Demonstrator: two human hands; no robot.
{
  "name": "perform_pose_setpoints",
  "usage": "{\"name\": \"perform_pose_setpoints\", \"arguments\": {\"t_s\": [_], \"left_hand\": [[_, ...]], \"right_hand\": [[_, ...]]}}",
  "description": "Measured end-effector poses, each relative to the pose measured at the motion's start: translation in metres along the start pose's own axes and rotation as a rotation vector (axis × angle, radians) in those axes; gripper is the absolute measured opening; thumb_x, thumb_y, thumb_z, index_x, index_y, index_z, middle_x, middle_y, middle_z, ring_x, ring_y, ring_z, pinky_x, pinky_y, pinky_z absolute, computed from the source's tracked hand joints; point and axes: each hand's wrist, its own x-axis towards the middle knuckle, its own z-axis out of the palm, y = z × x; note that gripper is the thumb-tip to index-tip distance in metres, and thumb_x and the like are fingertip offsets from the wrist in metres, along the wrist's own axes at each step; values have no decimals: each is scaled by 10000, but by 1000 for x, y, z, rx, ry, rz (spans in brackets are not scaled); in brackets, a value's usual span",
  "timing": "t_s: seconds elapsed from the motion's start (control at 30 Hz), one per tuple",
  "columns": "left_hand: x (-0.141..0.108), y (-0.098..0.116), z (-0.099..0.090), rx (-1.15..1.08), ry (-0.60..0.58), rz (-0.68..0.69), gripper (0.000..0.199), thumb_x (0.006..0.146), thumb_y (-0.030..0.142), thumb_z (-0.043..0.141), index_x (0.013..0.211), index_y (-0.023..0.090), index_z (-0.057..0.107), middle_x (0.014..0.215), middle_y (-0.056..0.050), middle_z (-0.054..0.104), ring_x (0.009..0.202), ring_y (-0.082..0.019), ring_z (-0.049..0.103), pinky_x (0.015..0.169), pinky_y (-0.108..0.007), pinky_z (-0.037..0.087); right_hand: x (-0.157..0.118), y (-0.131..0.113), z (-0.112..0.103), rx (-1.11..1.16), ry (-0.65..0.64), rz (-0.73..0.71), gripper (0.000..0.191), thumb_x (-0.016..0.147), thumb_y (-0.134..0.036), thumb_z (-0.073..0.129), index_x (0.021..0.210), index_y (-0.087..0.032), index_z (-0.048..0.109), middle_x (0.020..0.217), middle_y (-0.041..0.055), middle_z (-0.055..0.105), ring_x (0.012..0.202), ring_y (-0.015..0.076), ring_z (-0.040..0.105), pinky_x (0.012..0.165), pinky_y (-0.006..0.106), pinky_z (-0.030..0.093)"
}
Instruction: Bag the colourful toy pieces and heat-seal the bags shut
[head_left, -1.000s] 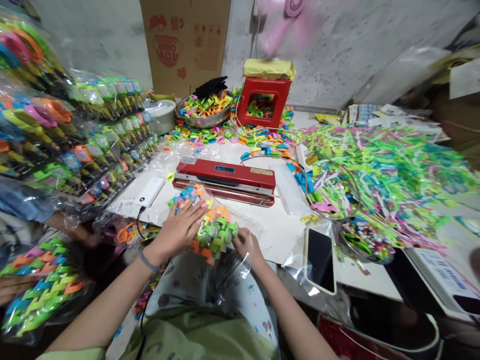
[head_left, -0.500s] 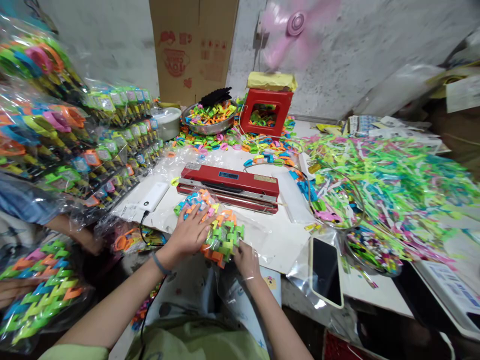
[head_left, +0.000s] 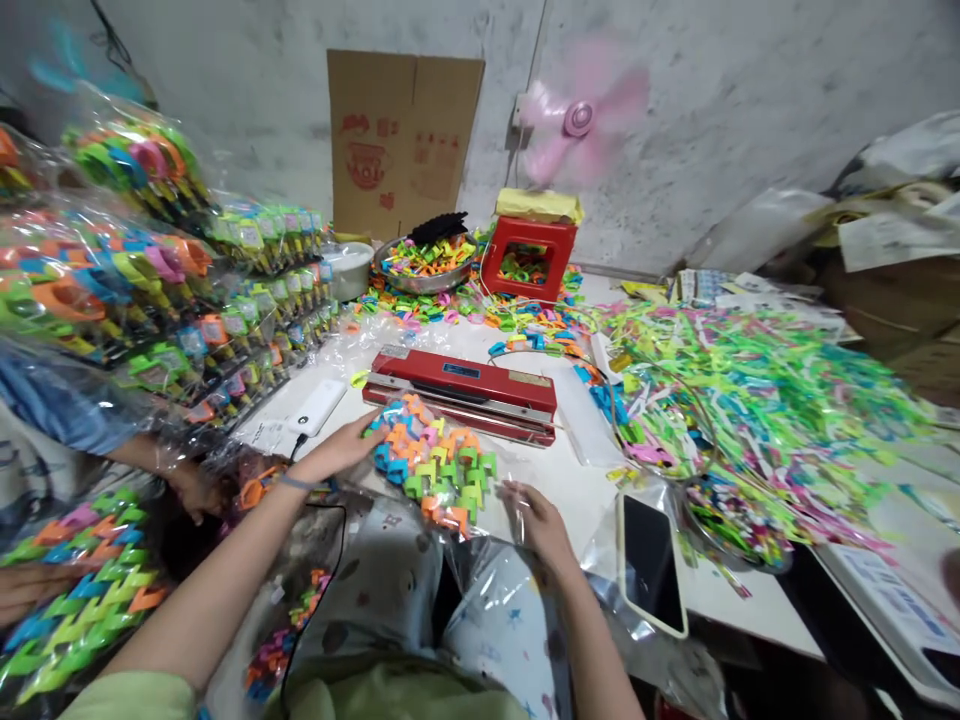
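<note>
A clear plastic bag of coloured plastic pieces (head_left: 435, 465) lies on the white tabletop (head_left: 570, 480), just near of the red heat sealer (head_left: 469, 390) and a little left of centre. The left hand (head_left: 341, 450) lies flat against the bag's far-left end, fingers stretched out and touching it, nothing closed in its grip. The right hand (head_left: 541, 520) sits at the bag's near-right edge with loosely spread fingers on the clear film; whether it pinches the film cannot be told.

The bag looks light but floppy: the small, stiff, interlocked pieces inside would likely shift and slump if it were lifted by one corner, and the film looks slick. Taking it by both ends, or by the slack film at its open near edge, seems the surest hold.

To the right lies a smartphone (head_left: 651, 562), face up beside a wide heap of green, pink and white plastic strips (head_left: 757, 390). At the far side stand a metal bowl (head_left: 424, 265) and a red stool (head_left: 529, 258). At the left, a white power bank (head_left: 315, 408) rests near hanging packets of toys (head_left: 150, 290).
</note>
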Motion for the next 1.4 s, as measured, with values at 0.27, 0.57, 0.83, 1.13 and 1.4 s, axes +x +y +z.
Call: {"name": "perform_pose_setpoints", "arguments": {"t_s": [0.27,0.57,0.83,1.13,1.4], "left_hand": [[-77,3,6,-594,-266,-422,893,777,635,608,1509,250,271,1436,-133,491,1072,-254,645,827,-357,545],[-86,27,-41,-55,-245,22,383,802,547,613,812,185,738,818,-41,727,838,-231,664,749,-259,495],[18,130,-3,-472,-630,398,565,729,590,702,1130,192,707,1243,-112,659,1161,-272,600,1000,-387,445],[-28,107,5,-563,-635,374,621,767,703,569,1007,159,747,1011,-109,730,1030,-251,637,967,-361,439],[-60,117,19,-793,-467,269,506,709,564,741,1017,162,732,1078,-92,718,1042,-263,635,927,-338,457]], "right_hand": [[-30,-39,-17,302,-115,279,533,697,-661,720,902,-174,649,1007,134,721,913,247,677,817,347,510],[1,-165,-15,101,-369,-94,318,844,-474,661,828,-216,475,1154,74,647,545,82,551,455,211,416],[-17,-245,31,1,-659,-244,318,893,-511,596,842,-224,469,653,-64,496,438,64,423,397,165,345],[-27,-248,33,-160,-788,-316,333,906,-536,552,791,-226,514,891,68,654,970,224,626,787,320,490],[-33,-242,33,-197,-914,-428,385,885,-556,553,698,-220,549,1112,149,671,1271,306,492,1013,475,371]]}}
